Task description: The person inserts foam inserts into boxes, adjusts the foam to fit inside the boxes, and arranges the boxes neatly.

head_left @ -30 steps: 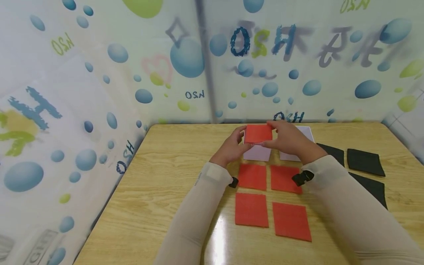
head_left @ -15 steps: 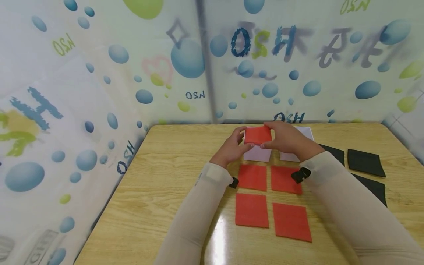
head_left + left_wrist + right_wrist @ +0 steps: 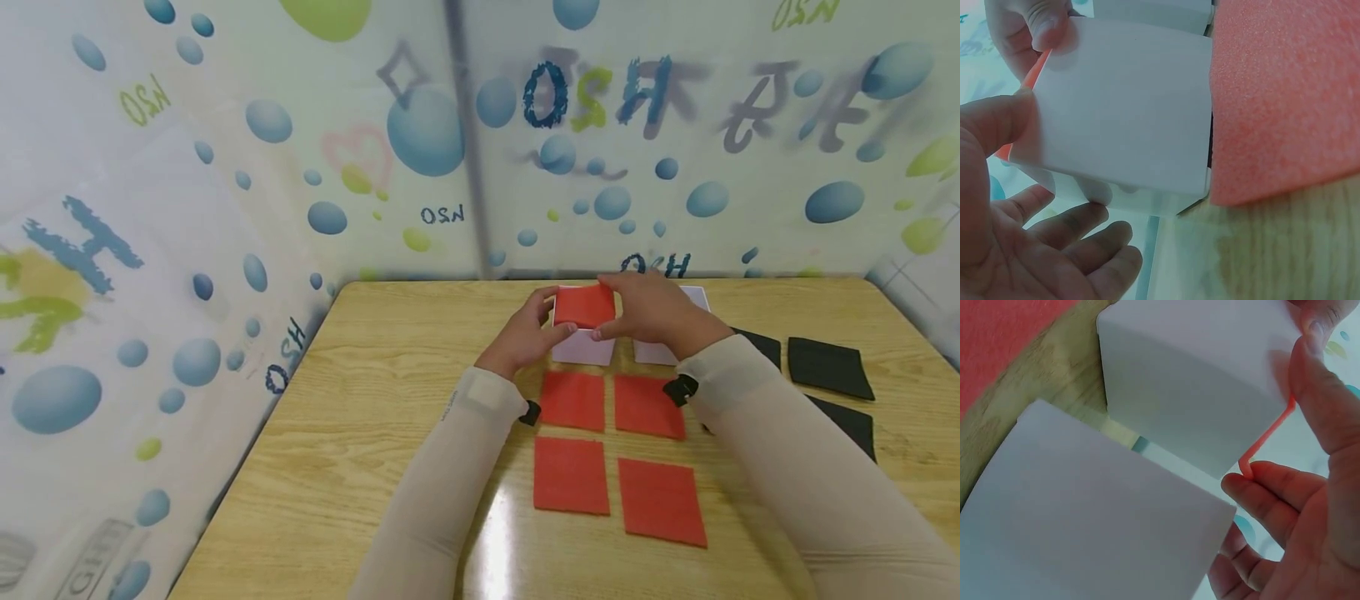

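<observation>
A white box (image 3: 583,347) stands at the back of the table, with a red foam square (image 3: 583,307) over its open top. My left hand (image 3: 520,333) holds the box's left side, its thumb at the front rim and its fingers along the side wall in the left wrist view. My right hand (image 3: 651,307) pinches the right side of the foam square, thumb at the front rim and fingertips by the far corner. In the right wrist view the foam's edge (image 3: 1269,435) shows thin and bent along the rim. The box's inside is hidden.
A second white box (image 3: 1097,506) stands just right of the first, partly behind my right hand. Several red foam squares (image 3: 572,475) lie in two rows in front. Black squares (image 3: 829,367) lie to the right, some partly under my right sleeve. A patterned curtain (image 3: 600,150) hangs behind the table.
The foam square has sunk slightly and now bows along its edges at the box top. My right hand has shifted slightly left with it; my left hand is almost still.
</observation>
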